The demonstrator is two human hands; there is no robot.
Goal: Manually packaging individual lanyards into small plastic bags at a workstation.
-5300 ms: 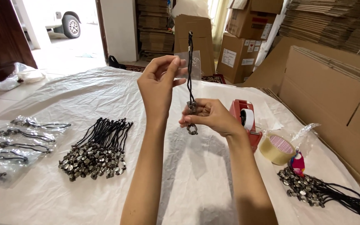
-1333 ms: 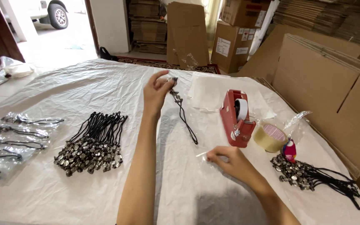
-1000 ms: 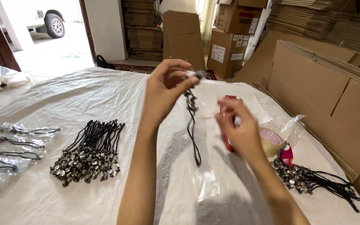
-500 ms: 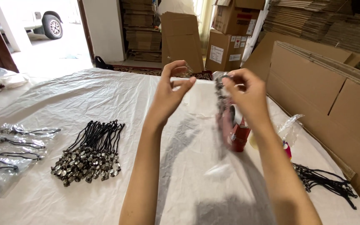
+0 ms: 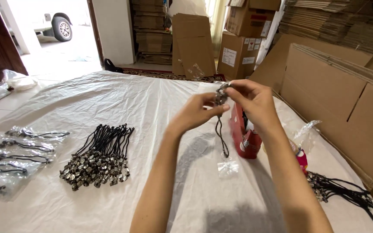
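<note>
both hands are raised over the white plastic-covered table (image 5: 109, 99), the left hand (image 5: 199, 113) and right hand (image 5: 253, 101) pinched together on the metal pendant end of a black cord necklace (image 5: 221, 129), whose cord hangs down into a small clear plastic bag (image 5: 228, 166) dangling above the table. a red tape dispenser (image 5: 244, 138) stands just behind the cord, a heap of black-corded pendants (image 5: 98, 162) lies well to the left, and another bundle (image 5: 342, 192) lies by the right forearm.
</note>
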